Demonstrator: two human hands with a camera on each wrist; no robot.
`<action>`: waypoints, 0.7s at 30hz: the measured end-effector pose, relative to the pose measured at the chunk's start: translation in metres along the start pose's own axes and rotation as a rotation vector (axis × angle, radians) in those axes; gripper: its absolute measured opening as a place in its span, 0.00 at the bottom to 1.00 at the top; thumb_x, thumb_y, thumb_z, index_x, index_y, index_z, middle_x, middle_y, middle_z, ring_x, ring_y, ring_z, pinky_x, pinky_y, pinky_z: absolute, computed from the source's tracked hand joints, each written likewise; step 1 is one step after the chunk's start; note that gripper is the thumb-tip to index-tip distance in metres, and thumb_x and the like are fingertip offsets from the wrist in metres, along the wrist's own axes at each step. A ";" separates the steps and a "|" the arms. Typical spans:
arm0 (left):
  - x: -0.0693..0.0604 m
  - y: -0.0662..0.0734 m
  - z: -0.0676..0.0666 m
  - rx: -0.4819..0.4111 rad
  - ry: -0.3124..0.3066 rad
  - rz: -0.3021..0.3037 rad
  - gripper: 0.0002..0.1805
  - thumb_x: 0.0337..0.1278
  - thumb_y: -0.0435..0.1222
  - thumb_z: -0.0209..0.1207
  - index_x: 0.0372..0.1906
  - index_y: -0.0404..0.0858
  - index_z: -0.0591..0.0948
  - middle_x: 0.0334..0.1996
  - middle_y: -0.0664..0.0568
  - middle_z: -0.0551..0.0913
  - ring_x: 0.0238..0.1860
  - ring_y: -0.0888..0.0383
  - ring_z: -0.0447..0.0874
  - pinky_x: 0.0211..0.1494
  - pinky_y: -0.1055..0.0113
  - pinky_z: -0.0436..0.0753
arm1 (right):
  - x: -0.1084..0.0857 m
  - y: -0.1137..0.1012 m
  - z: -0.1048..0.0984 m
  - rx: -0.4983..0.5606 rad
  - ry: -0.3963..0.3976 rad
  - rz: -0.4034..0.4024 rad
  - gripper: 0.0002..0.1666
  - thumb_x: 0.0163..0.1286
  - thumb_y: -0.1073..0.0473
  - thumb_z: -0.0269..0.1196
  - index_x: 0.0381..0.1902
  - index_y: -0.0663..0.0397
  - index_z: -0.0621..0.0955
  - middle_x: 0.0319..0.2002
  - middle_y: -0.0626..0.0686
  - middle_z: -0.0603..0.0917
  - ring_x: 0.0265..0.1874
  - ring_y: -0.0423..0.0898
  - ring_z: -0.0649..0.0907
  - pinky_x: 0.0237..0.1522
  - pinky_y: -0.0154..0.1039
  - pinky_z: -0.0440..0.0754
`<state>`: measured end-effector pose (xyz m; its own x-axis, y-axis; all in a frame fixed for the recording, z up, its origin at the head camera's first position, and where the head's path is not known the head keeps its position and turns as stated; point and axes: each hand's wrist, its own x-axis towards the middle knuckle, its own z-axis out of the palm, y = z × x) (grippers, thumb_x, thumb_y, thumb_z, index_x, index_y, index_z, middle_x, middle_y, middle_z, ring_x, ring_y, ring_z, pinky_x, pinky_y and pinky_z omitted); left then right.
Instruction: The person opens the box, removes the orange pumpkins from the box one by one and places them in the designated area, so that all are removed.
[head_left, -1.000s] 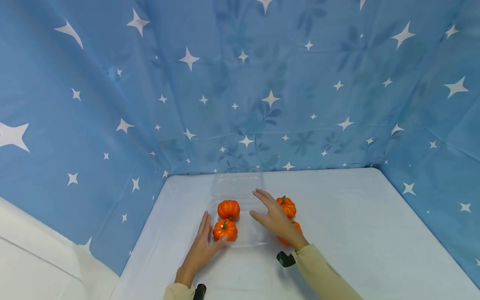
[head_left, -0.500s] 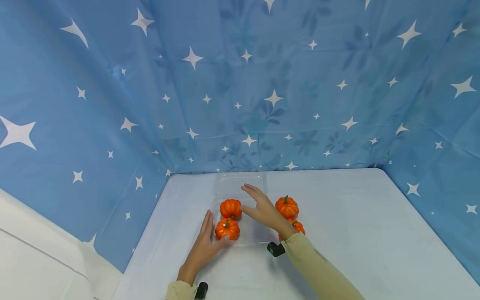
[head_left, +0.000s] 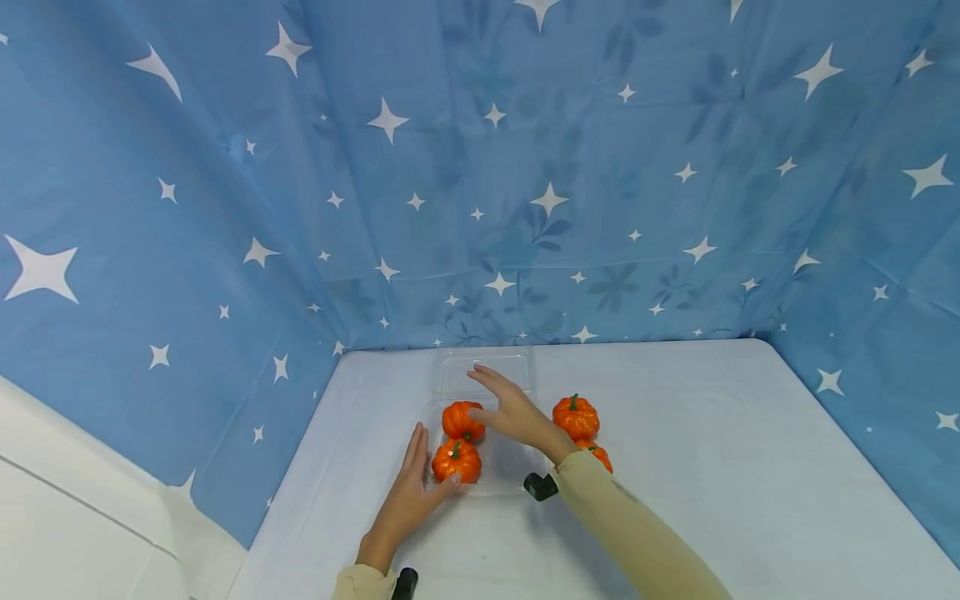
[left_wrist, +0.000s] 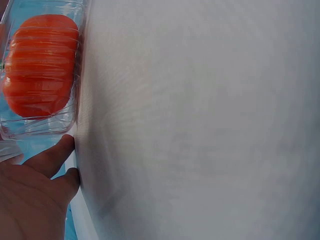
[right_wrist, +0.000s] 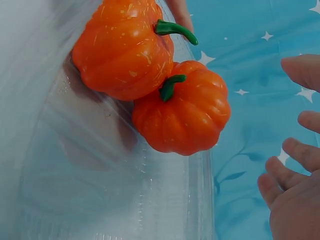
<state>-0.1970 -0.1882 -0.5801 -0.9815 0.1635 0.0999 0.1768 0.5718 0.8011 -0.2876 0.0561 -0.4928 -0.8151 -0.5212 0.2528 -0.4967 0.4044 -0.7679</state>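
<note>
- Blue curtain [head_left: 480,167] behind a white table [head_left: 697,467];
- clear container [head_left: 504,468] holding the rear pumpkin [head_left: 456,417] and front pumpkin [head_left: 456,465];
- right sleeve [head_left: 633,525], partly hiding the near outer pumpkin [head_left: 598,457];
- right hand [head_left: 516,414], fingers loosely extended, hovers further left than a second ago, near the rear pumpkin, uncovering the far outer pumpkin [head_left: 576,419];
- left hand [head_left: 409,497], fingers straight, stays at the container's left edge.

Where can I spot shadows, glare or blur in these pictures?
Head view: a soft shadow on the table beside the right sleeve, and a small bright glint on the nearer pumpkin in the clear container; left wrist view: ribbed clear plastic streaks the pumpkin seen through it, while the table shows little sharp detail; right wrist view: pale glints along the clear container's ridges.
</note>
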 end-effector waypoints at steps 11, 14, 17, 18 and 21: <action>-0.001 -0.003 0.001 -0.002 0.006 0.024 0.60 0.68 0.58 0.67 0.86 0.29 0.49 0.88 0.41 0.42 0.79 0.36 0.64 0.79 0.42 0.61 | 0.017 0.004 0.014 -0.008 -0.114 0.059 0.38 0.76 0.57 0.69 0.79 0.62 0.72 0.79 0.62 0.70 0.78 0.62 0.67 0.78 0.61 0.64; -0.001 -0.003 0.001 -0.001 0.007 0.027 0.60 0.68 0.57 0.67 0.86 0.29 0.49 0.88 0.41 0.42 0.79 0.36 0.64 0.79 0.43 0.61 | 0.021 0.005 0.018 -0.007 -0.144 0.079 0.37 0.75 0.58 0.70 0.78 0.61 0.73 0.77 0.61 0.72 0.78 0.60 0.69 0.78 0.59 0.65; 0.000 -0.004 0.001 0.001 0.014 0.028 0.60 0.68 0.57 0.68 0.86 0.29 0.49 0.88 0.41 0.43 0.79 0.37 0.64 0.79 0.43 0.62 | 0.024 0.007 0.023 0.001 -0.159 0.088 0.37 0.75 0.58 0.70 0.77 0.62 0.73 0.76 0.61 0.73 0.76 0.60 0.70 0.77 0.59 0.67; 0.000 -0.004 0.001 0.004 0.013 0.027 0.60 0.68 0.57 0.68 0.86 0.29 0.49 0.88 0.41 0.43 0.79 0.37 0.64 0.79 0.44 0.62 | 0.024 0.008 0.025 0.004 -0.164 0.092 0.37 0.75 0.58 0.70 0.77 0.62 0.74 0.76 0.61 0.74 0.76 0.60 0.71 0.76 0.59 0.68; 0.000 -0.004 0.001 0.007 0.014 0.026 0.60 0.68 0.58 0.68 0.86 0.29 0.49 0.88 0.42 0.43 0.79 0.37 0.65 0.78 0.44 0.62 | 0.024 0.011 0.031 0.000 -0.178 0.083 0.36 0.74 0.60 0.70 0.76 0.64 0.74 0.74 0.61 0.75 0.74 0.61 0.74 0.74 0.60 0.71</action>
<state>-0.1977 -0.1893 -0.5836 -0.9775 0.1670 0.1291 0.2027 0.5731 0.7940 -0.3033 0.0249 -0.5133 -0.7878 -0.6106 0.0810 -0.4300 0.4511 -0.7821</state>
